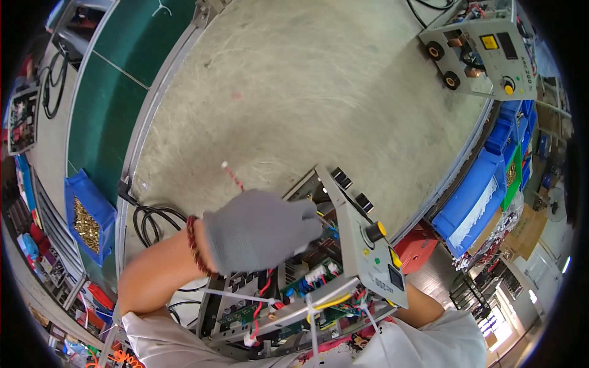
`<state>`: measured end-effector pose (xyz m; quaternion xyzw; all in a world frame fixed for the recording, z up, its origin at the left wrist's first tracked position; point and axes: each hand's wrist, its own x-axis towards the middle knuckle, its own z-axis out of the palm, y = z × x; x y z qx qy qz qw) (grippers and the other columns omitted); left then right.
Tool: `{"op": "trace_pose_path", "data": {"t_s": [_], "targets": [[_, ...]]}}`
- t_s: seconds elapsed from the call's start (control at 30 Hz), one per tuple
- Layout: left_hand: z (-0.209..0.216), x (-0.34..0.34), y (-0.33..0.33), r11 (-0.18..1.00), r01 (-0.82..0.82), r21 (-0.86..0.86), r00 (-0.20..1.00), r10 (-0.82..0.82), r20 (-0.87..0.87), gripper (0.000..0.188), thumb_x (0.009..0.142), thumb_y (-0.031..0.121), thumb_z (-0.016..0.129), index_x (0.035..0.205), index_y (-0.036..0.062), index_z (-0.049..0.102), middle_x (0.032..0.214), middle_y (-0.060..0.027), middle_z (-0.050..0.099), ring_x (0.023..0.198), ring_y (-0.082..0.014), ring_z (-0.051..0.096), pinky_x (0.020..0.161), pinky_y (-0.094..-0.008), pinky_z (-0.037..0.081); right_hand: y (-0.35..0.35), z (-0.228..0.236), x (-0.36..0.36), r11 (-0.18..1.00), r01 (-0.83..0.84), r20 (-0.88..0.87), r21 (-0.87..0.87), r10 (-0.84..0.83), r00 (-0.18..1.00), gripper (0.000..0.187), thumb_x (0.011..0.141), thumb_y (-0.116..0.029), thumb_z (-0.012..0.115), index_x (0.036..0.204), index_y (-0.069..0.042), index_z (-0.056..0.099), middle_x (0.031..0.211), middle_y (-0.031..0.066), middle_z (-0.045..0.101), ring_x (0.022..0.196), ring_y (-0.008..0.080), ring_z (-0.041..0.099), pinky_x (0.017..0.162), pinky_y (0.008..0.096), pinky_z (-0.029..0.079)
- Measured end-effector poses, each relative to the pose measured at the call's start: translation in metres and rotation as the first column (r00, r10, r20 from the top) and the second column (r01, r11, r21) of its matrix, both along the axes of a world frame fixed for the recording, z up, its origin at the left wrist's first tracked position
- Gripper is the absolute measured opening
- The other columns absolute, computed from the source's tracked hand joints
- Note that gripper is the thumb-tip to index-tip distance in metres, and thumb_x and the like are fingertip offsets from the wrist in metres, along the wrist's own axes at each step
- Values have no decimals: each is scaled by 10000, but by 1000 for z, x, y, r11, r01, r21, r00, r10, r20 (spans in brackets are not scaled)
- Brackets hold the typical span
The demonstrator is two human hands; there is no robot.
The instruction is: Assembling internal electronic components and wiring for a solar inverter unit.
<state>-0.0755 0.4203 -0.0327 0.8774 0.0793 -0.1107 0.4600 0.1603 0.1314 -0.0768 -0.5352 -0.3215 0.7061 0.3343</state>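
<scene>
Reaching over open machine (367, 242) — left hand (262, 228), gloved

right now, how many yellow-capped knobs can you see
2: the near knob on the near unit, and the far knob on the far unit at upper right. Others may be hidden.

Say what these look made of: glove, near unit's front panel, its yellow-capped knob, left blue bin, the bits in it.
Glove: matte grey knit fabric, by the ribbed cuff; fibre unclear.
Panel: probably painted sheet metal; thin, flat, light grey.
Knob: likely plastic; black body, yellow cap.
Bin: likely moulded plastic; uniform blue.
Bits: brass or brass-coloured plating; gold glints.
</scene>
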Motion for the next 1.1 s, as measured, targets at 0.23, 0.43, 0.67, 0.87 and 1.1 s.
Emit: {"op": "trace_pose_path", "data": {"t_s": [0.23, 0.43, 0.67, 0.87, 1.1], "targets": [[-31, -6, -10, 889, -220, -401, 975, 212, -64, 229, 842, 229, 639, 1030, 101, 616, 870, -132, 623, 750, -336, 633, 658, -431, 491, 79, 78, 43, 880, 270, 506, 390, -451, 736, 380, 905, -403, 609, 899, -24, 578, 681, 58, 532, 566, 126, 497, 525, 271, 411], [-42, -6, -15, 694, -318, -646, 946, 272, -174, 198, 824, 214, 637, 907, 39, 679, 815, -184, 652, 738, -351, 635, 696, -421, 498, 255, 104, 2, 507, -771, 742, 386, 326, 586, 192, 750, -104, 612, 901, 12, 626, 826, 161, 628, 657, 248, 565, 612, 353, 452], [-50, -11, -29, 685, -320, -655, 928, 366, -70, 246, 761, 198, 596, 851, -16, 675, 772, -212, 655, 720, -324, 652, 686, -408, 510, 302, 65, -50, 260, -871, 562, 418, 679, 472, 120, 754, -111, 667, 857, -49, 673, 768, 60, 636, 631, 250, 606, 587, 344, 452], [-62, -16, -33, 497, -348, -795, 857, 512, -55, 293, 789, 177, 580, 1018, -6, 592, 855, -194, 655, 813, -309, 654, 743, -393, 515, 312, 62, -65, -278, -891, 830, 360, 532, 169, 208, 630, -191, 704, 806, -92, 654, 711, -5, 587, 620, 170, 595, 572, 321, 457], [-77, -16, -40, 413, -202, -888, 732, 666, 144, 232, 804, 142, 590, 971, -19, 592, 875, -197, 664, 820, -289, 656, 756, -376, 514, 313, 32, -92, -519, -470, 668, 714, 706, 234, 79, 693, -144, 611, 690, -97, 548, 639, -27, 447, 560, 101, 493, 506, 263, 378]]}}
